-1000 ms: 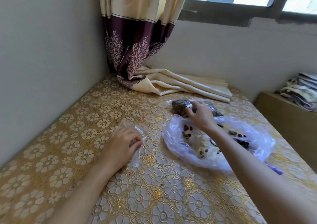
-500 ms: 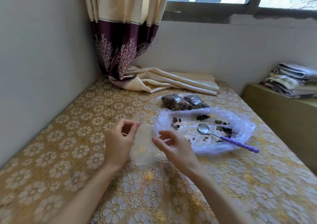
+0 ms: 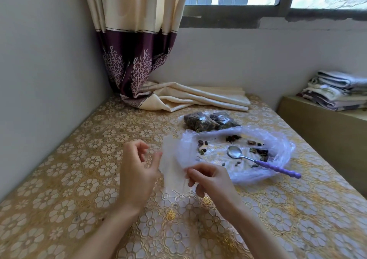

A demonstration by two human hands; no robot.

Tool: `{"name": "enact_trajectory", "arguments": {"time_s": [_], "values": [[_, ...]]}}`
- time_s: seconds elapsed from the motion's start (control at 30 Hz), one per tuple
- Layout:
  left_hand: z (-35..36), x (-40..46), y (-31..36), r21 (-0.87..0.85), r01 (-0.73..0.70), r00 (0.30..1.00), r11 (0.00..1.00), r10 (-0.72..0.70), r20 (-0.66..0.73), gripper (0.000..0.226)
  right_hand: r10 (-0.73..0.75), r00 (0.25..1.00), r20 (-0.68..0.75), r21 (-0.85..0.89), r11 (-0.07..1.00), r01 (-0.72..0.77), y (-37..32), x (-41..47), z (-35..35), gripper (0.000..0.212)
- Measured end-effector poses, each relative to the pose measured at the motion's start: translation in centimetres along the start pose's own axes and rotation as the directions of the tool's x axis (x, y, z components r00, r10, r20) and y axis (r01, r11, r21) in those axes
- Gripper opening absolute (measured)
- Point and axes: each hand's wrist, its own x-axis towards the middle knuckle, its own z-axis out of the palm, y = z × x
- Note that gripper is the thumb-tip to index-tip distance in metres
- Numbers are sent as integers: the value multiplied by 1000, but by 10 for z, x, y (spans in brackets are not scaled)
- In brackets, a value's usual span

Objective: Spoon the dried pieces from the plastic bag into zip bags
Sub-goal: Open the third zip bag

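Both hands still pinch the empty zip bag [image 3: 172, 167], left hand [image 3: 137, 171] and right hand [image 3: 210, 179] now slightly wider apart. The spoon [image 3: 258, 159] lies beyond the grip; the bag's mouth is blurred.

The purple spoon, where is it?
The spoon lies on the open plastic bag, right of both hands, its bowl among the dried pieces.

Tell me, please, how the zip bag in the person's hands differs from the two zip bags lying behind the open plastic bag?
The held zip bag looks empty and flat; the two filled zip bags bulge with dark dried pieces. The held zip bag is off the table, pinched between the left hand and right hand; the filled zip bags rest on it, untouched, side by side beyond the plastic bag. All are small and clear.
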Motion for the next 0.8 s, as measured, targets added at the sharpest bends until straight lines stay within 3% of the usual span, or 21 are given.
{"name": "enact_trajectory", "arguments": {"time_s": [0.07,0.13,0.27,0.37,0.43,0.67,0.8], "values": [[1,-4,3,99,-162,981,982,150,122,14,-7,999,-34,5,1000,7,1,0,-2,11],[6,-10,8,82,-237,939,968,206,276,12,-38,999,-34,-58,998,36,2,0,-2,12],[17,-19,18,-62,-9,936,998,31,352,25,-181,984,-1,-332,928,170,6,-1,1,16],[19,-20,20,-103,81,925,991,-36,377,18,-220,975,10,-401,893,206,8,-1,1,17],[18,-19,19,-128,115,906,985,-51,421,5,-224,975,13,-405,890,210,8,0,0,26],[14,-16,19,-158,181,888,971,-92,451,15,-215,976,35,-358,909,213,11,1,-2,24],[11,-13,20,-204,253,871,946,-130,475,19,-108,989,105,-128,984,121,8,1,-5,23]]}}
